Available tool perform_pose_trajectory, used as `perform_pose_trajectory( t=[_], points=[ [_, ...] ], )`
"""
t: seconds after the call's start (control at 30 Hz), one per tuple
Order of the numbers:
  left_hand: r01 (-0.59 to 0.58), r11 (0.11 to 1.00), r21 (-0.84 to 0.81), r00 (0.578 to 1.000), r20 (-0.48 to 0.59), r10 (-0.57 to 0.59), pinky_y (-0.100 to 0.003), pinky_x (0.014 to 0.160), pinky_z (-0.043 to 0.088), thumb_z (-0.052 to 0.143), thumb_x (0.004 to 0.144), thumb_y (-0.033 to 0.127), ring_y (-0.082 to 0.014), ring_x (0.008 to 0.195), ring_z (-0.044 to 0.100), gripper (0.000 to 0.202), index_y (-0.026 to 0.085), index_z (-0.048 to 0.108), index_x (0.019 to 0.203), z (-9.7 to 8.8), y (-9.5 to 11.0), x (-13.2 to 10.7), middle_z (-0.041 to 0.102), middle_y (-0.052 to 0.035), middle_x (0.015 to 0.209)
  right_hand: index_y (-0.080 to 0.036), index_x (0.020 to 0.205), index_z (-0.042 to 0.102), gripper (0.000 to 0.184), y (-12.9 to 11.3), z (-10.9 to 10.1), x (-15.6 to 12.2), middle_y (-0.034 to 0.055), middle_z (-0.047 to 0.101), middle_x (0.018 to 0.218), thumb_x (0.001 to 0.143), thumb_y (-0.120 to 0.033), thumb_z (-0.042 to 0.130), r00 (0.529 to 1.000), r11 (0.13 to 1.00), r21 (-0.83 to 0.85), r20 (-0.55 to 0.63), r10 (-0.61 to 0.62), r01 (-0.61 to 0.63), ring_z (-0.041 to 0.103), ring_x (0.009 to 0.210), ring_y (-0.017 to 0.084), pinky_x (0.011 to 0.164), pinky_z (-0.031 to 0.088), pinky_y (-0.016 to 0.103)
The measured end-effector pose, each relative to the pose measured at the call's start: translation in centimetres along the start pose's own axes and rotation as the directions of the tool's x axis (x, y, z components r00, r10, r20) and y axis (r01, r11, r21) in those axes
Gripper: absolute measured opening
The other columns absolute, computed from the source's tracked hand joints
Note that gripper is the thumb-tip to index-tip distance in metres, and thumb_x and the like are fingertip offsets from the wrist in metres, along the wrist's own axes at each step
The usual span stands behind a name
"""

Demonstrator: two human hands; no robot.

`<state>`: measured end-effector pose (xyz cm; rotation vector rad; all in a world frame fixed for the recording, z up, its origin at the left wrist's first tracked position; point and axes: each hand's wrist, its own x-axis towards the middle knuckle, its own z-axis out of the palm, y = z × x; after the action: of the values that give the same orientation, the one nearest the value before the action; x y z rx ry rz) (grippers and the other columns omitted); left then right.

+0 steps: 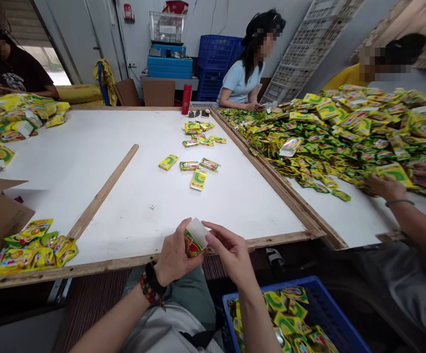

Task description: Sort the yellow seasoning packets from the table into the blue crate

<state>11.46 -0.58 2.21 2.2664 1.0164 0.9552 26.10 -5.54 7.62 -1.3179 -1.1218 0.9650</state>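
Observation:
Near the table's front edge, my left hand (176, 252) is wrapped round a small yellow, green and red carton (194, 240) with a white flap at its upper end. The fingers of my right hand (231, 247) touch the flap side of this carton, thumb and forefinger at its edge. Whether anything is inside the carton cannot be seen. Farther up the white table lie several similar flat cartons (198, 179). Below my right forearm stands a blue basket (323, 289) holding many yellow-green sachets (289, 318).
A wooden strip (104, 191) crosses the table, with sachets (32, 250) and a cardboard box (1, 215) at left. Beyond a wooden divider (271, 181) rises a sachet heap (330, 132). A co-worker's hand (389, 186) is at right; other people sit farther back.

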Motion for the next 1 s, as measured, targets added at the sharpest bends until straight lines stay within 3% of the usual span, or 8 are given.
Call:
perform_pose_trajectory(
  t=[0.07, 0.17, 0.27, 0.37, 0.5, 0.67, 0.87, 1.0],
  points=[
    [0.037, 0.999, -0.021, 0.999, -0.037, -0.038, -0.034, 0.071, 0.054, 0.065, 0.074, 0.026, -0.0216, 0.082, 0.067, 0.072, 0.022, 0.027, 0.136, 1.0, -0.5, -1.1, 0.064, -0.0077, 0.11, -0.017, 0.105, 0.073, 0.036, 1.1, 0.9, 0.1, 0.0049, 0.074, 0.086, 0.081, -0.044, 0.067, 0.997, 0.993, 0.096, 0.024, 0.069, -0.071, 0.066, 0.074, 0.019, 0.068, 0.056, 0.029],
    [-0.055, 0.995, -0.077, 0.995, -0.091, 0.048, -0.033, 0.073, 0.053, 0.063, 0.073, 0.021, -0.0212, 0.09, 0.066, 0.057, 0.025, 0.035, 0.123, 2.1, -1.1, -2.2, 0.062, -0.0063, 0.111, -0.018, 0.105, 0.074, 0.033, 2.3, 1.9, -0.1, 0.0077, 0.075, 0.098, 0.082, -0.041, 0.067, 0.996, 0.994, 0.064, 0.016, 0.084, -0.085, 0.069, 0.087, 0.023, 0.077, 0.057, 0.034],
    [-0.044, 0.991, -0.128, 0.992, -0.122, 0.029, -0.038, 0.084, 0.053, 0.063, 0.075, 0.023, -0.0241, 0.107, 0.062, 0.064, 0.023, 0.029, 0.13, 2.2, -1.1, -2.4, 0.054, -0.0133, 0.129, -0.023, 0.114, 0.072, 0.032, 2.4, 2.3, -0.6, 0.0081, 0.072, 0.115, 0.086, -0.035, 0.064, 0.995, 0.994, -0.073, 0.073, -0.074, 0.08, 0.066, 0.106, 0.026, 0.092, 0.053, 0.039],
    [0.052, 0.988, -0.147, 0.997, -0.044, -0.059, -0.041, 0.088, 0.052, 0.062, 0.076, 0.026, -0.0256, 0.11, 0.061, 0.072, 0.02, 0.024, 0.136, 2.0, -0.8, -2.2, 0.051, -0.0164, 0.134, -0.024, 0.116, 0.07, 0.031, 2.5, 2.5, -1.1, 0.0076, 0.072, 0.115, 0.087, -0.03, 0.063, 0.981, 0.968, -0.172, 0.097, -0.167, 0.181, 0.068, 0.105, 0.027, 0.091, 0.054, 0.04],
    [0.158, 0.986, -0.046, 0.984, 0.089, -0.153, -0.044, 0.078, 0.054, 0.062, 0.072, 0.031, -0.029, 0.095, 0.066, 0.07, 0.019, 0.029, 0.133, 2.1, -0.8, -2.3, 0.062, -0.0137, 0.118, -0.02, 0.115, 0.07, 0.031, 3.0, 2.8, -0.7, 0.0061, 0.073, 0.11, 0.089, -0.031, 0.058, 0.996, 0.976, -0.209, -0.04, -0.076, 0.066, 0.072, 0.093, 0.026, 0.084, 0.058, 0.038],
    [0.217, 0.976, 0.007, 0.971, 0.105, -0.216, -0.045, 0.076, 0.054, 0.062, 0.071, 0.036, -0.0316, 0.094, 0.067, 0.072, 0.016, 0.03, 0.132, 2.4, -0.8, -2.2, 0.063, -0.0146, 0.114, -0.019, 0.112, 0.072, 0.029, 3.0, 2.7, -0.1, 0.006, 0.072, 0.111, 0.089, -0.032, 0.058, 1.0, 0.994, -0.106, -0.008, 0.013, -0.014, 0.071, 0.099, 0.027, 0.086, 0.058, 0.039],
    [0.232, 0.966, -0.11, 0.968, 0.123, -0.219, -0.044, 0.079, 0.054, 0.058, 0.074, 0.03, -0.0298, 0.097, 0.066, 0.059, 0.019, 0.034, 0.126, 2.0, -0.5, -1.7, 0.062, -0.0133, 0.114, -0.023, 0.13, 0.059, 0.039, 3.5, 2.1, -0.6, 0.0081, 0.072, 0.114, 0.091, -0.023, 0.056, 0.948, 0.905, -0.29, 0.162, -0.274, 0.311, 0.071, 0.096, 0.023, 0.081, 0.058, 0.032],
    [0.182, 0.974, -0.134, 0.942, 0.307, -0.133, -0.043, 0.082, 0.054, 0.062, 0.07, 0.023, -0.0294, 0.1, 0.064, 0.07, 0.019, 0.03, 0.132, 1.1, 0.5, -1.1, 0.058, -0.0131, 0.121, -0.024, 0.134, 0.056, 0.041, 4.5, 1.5, -1.5, 0.0074, 0.077, 0.1, 0.093, -0.018, 0.052, 0.909, 0.831, -0.371, 0.131, -0.395, 0.415, 0.072, 0.071, 0.016, 0.064, 0.057, 0.025]
  ],
)
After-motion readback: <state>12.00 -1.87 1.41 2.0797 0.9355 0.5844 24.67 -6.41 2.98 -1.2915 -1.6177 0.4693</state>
